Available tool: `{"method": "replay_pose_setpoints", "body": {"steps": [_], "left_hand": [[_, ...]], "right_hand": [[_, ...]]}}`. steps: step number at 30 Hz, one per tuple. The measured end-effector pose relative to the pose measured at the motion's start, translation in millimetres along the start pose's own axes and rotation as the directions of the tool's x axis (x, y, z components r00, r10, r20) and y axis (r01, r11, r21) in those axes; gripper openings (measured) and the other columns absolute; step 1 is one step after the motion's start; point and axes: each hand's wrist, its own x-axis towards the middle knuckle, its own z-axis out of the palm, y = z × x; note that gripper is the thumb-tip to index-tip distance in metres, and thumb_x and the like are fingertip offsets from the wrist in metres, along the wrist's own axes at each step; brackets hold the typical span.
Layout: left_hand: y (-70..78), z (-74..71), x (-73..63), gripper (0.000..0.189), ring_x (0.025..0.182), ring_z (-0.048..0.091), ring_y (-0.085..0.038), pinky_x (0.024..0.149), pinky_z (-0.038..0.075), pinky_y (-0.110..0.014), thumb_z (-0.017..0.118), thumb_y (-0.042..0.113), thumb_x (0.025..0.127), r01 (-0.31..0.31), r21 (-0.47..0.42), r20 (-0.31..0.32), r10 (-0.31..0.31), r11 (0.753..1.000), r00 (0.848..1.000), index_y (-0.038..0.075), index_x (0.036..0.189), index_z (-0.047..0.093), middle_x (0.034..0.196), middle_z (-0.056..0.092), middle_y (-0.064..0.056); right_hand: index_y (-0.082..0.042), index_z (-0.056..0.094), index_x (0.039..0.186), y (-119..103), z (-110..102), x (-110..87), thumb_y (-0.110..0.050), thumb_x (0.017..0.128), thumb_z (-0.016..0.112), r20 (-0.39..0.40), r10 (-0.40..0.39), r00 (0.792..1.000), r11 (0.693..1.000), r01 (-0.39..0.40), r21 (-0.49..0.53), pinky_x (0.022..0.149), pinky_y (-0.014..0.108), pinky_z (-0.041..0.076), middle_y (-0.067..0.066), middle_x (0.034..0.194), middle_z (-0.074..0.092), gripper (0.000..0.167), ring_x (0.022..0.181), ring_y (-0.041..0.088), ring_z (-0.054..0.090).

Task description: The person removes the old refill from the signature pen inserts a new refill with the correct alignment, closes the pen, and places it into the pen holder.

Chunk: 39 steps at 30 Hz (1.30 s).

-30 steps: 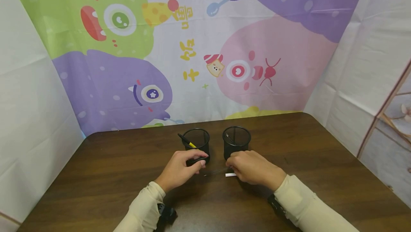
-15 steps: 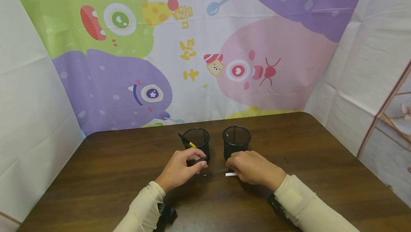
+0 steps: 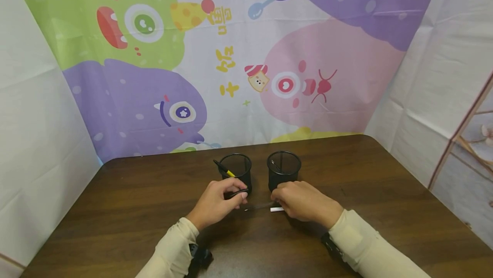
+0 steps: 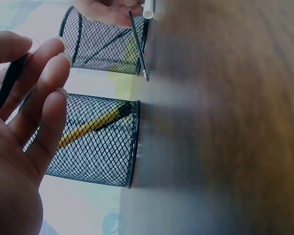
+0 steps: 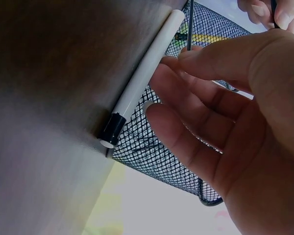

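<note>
In the head view my left hand [image 3: 213,203] pinches a slim black tapered pen part [image 4: 11,81] between thumb and forefinger, the other fingers loosely bent. My right hand [image 3: 306,202] pinches a thin black pen refill [image 4: 138,46]. The refill's metal tip points left, toward my left hand, low over the table. Beneath the right fingers lies a white marker [image 5: 147,71] with a black end, partly hidden in the head view. Behind the left hand stands a black mesh pen cup [image 3: 248,176] holding a yellow and black pen [image 3: 225,169].
A second black mesh pen cup [image 3: 283,179] stands behind the right hand, with a slim dark stick [image 3: 275,165] inside. The brown wooden table [image 3: 135,209] meets a cartoon-printed cloth [image 3: 239,119] at the back. White cloth [image 3: 31,119] hangs at the sides.
Hardly anything moves. Both hands keep their place and grip, with only a slight shift of the left fingers around the black pen part.
</note>
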Motion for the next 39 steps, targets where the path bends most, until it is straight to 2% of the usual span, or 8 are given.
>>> {"method": "replay_pose_setpoints", "body": {"steps": [4, 10, 15, 20, 25, 30, 36, 39], "left_hand": [[14.9, -3.4, -0.8, 0.011, 0.062, 0.068, -0.029, 0.059, 0.056, -0.03, 0.068, -0.005, 0.091, -0.002, -0.01, 0.003, 0.002, 1.0, 1.0, 0.004, 0.099, 0.069, 0.078, 0.072, -0.009], [17.8, -5.0, -1.5, 0.011, 0.062, 0.068, -0.026, 0.061, 0.057, -0.03, 0.067, -0.004, 0.093, -0.01, -0.013, 0.006, 0.01, 1.0, 1.0, 0.004, 0.1, 0.069, 0.077, 0.072, -0.008], [12.3, -4.7, -2.9, 0.01, 0.062, 0.067, -0.023, 0.063, 0.056, -0.03, 0.066, -0.002, 0.094, 0.016, -0.005, 0.013, -0.016, 1.0, 1.0, 0.004, 0.1, 0.069, 0.077, 0.072, -0.01], [-6.4, -1.9, -2.5, 0.01, 0.063, 0.067, -0.02, 0.064, 0.057, -0.03, 0.066, 0.0, 0.095, 0.024, 0.0, 0.019, -0.024, 1.0, 1.0, 0.005, 0.103, 0.069, 0.08, 0.072, -0.012], [-18.2, -0.9, -1.1, 0.008, 0.064, 0.067, -0.013, 0.064, 0.057, -0.03, 0.067, 0.007, 0.096, 0.017, -0.007, 0.021, -0.017, 1.0, 1.0, 0.011, 0.103, 0.07, 0.08, 0.072, -0.002], [-19.4, -0.5, -1.8, 0.006, 0.065, 0.067, -0.011, 0.064, 0.057, -0.03, 0.067, 0.013, 0.098, 0.001, -0.02, 0.033, 0.0, 1.0, 0.999, 0.013, 0.102, 0.07, 0.078, 0.07, 0.006], [-17.8, -0.1, -1.6, 0.006, 0.064, 0.066, -0.01, 0.063, 0.057, -0.029, 0.067, 0.013, 0.098, 0.008, -0.003, 0.023, -0.008, 1.0, 1.0, 0.015, 0.102, 0.071, 0.076, 0.07, 0.007], [-4.3, -1.6, -1.5, 0.007, 0.063, 0.066, -0.013, 0.063, 0.057, -0.029, 0.066, 0.006, 0.096, 0.019, 0.01, 0.021, -0.019, 1.0, 1.0, 0.01, 0.101, 0.07, 0.075, 0.07, 0.001]], "right_hand": [[-0.014, 0.075, 0.097, -0.3, -0.5, -0.3, -0.003, 0.088, 0.07, 0.008, 0.006, 1.0, 1.0, -0.006, 0.004, 0.065, 0.035, 0.057, -0.003, 0.091, 0.07, 0.016, 0.084, 0.014, 0.069], [-0.015, 0.075, 0.099, -0.8, -0.9, -0.3, -0.003, 0.09, 0.068, 0.021, 0.022, 1.0, 1.0, -0.023, 0.012, 0.066, 0.036, 0.058, -0.003, 0.093, 0.07, 0.016, 0.086, 0.014, 0.069], [-0.016, 0.074, 0.098, -1.2, 0.8, -0.4, -0.004, 0.091, 0.067, 0.03, 0.021, 0.999, 1.0, -0.022, 0.021, 0.066, 0.036, 0.057, -0.003, 0.093, 0.07, 0.016, 0.086, 0.013, 0.068], [-0.016, 0.075, 0.099, -1.5, 1.3, -0.6, -0.004, 0.09, 0.068, 0.022, 0.018, 1.0, 1.0, -0.018, 0.009, 0.066, 0.035, 0.057, -0.003, 0.093, 0.069, 0.017, 0.084, 0.013, 0.068], [-0.017, 0.075, 0.098, -1.7, 0.5, -0.2, -0.007, 0.09, 0.07, 0.015, 0.017, 1.0, 1.0, -0.017, 0.007, 0.064, 0.033, 0.057, -0.005, 0.092, 0.067, 0.014, 0.082, 0.013, 0.067], [-0.017, 0.074, 0.097, -2.1, -0.9, -1.2, -0.011, 0.092, 0.068, 0.017, 0.004, 1.0, 1.0, -0.004, 0.022, 0.063, 0.032, 0.055, -0.006, 0.09, 0.066, 0.009, 0.08, 0.01, 0.065], [-0.017, 0.072, 0.095, -2.9, -4.4, 0.0, -0.015, 0.093, 0.066, -0.002, 0.0, 1.0, 1.0, 0.0, 0.022, 0.059, 0.031, 0.052, -0.009, 0.087, 0.062, 0.007, 0.075, 0.006, 0.06], [-0.017, 0.072, 0.093, -4.3, -8.5, 0.9, -0.016, 0.093, 0.067, -0.016, 0.001, 1.0, 1.0, -0.001, 0.018, 0.059, 0.03, 0.052, -0.009, 0.086, 0.061, 0.005, 0.073, 0.005, 0.059]]}}
